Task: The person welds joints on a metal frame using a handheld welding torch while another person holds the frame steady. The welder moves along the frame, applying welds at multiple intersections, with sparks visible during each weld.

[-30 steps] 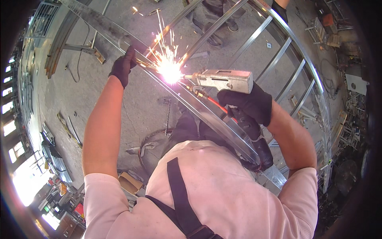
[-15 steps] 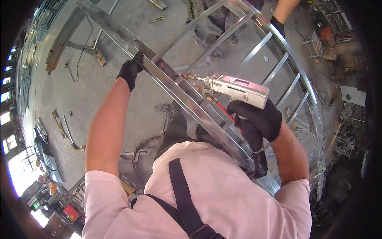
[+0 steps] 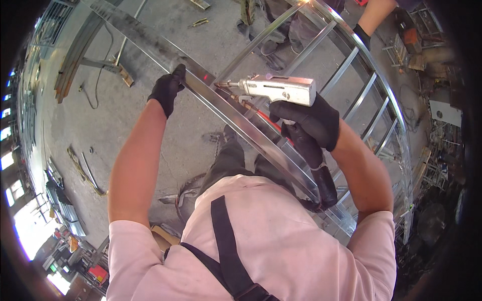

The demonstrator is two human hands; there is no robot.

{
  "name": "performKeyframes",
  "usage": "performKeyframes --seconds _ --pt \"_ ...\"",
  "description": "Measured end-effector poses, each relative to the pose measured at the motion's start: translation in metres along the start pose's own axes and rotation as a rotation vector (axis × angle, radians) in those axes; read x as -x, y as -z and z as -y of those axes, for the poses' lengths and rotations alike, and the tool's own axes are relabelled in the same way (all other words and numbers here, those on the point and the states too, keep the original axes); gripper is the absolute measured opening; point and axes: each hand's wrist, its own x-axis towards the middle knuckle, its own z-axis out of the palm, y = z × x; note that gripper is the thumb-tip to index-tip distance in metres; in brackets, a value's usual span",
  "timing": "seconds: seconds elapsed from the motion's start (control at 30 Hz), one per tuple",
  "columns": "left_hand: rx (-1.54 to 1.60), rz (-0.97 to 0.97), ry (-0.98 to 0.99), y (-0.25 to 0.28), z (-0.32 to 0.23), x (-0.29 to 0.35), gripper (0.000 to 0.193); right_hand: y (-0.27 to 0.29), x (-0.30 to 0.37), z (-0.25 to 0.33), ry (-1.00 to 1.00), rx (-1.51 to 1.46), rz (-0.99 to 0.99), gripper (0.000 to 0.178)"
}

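Note:
My black-gloved left hand point(image 3: 168, 90) is closed on the near edge of a long shiny metal beam point(image 3: 256, 136) that slants from the far left towards my right side. In my gloved right hand point(image 3: 312, 123) is a silver handheld welding gun point(image 3: 283, 89), its grip wrapped by my fingers. The gun's nozzle points left, close to where a crosspiece meets the beam; whether it touches cannot be seen. A small red light spot point(image 3: 206, 77) shows on the beam just left of the nozzle. A red hose point(image 3: 268, 120) runs beneath the gun, and a black-sleeved cable point(image 3: 326, 185) hangs from its grip.
The beam belongs to a curved metal frame point(image 3: 385, 90) with several crosspieces. Another person's gloved hand point(image 3: 362, 36) is at its far right side. Brown metal bars point(image 3: 75, 65) lie at far left, and a strap point(image 3: 83, 173) rests on the floor. Clutter lines the right.
The welding gun and my right hand have moved left and away from me, along the beam. The frame appears shifted to the right in view. My left hand keeps its hold.

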Motion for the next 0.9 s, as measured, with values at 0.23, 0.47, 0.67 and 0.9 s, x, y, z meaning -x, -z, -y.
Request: performKeyframes --seconds 0.23,0.47,0.67,0.9 --pt "0.003 0.047 -0.013 -0.001 -0.006 0.002 0.066 0.006 -0.021 -0.015 0.037 -0.020 0.025 0.049" --pt "0.120 0.025 -0.003 -0.005 -0.006 0.006 0.061 0.010 -0.023 -0.026 -0.034 0.055 -0.013 0.043" --pt "0.132 0.047 -0.083 -0.004 0.001 0.001 0.058 0.012 -0.024 -0.028 -0.052 0.043 0.005 0.044" --pt "0.092 0.027 -0.101 -0.003 0.008 -0.005 0.056 0.013 -0.024 -0.031 -0.055 0.001 0.030 0.046"
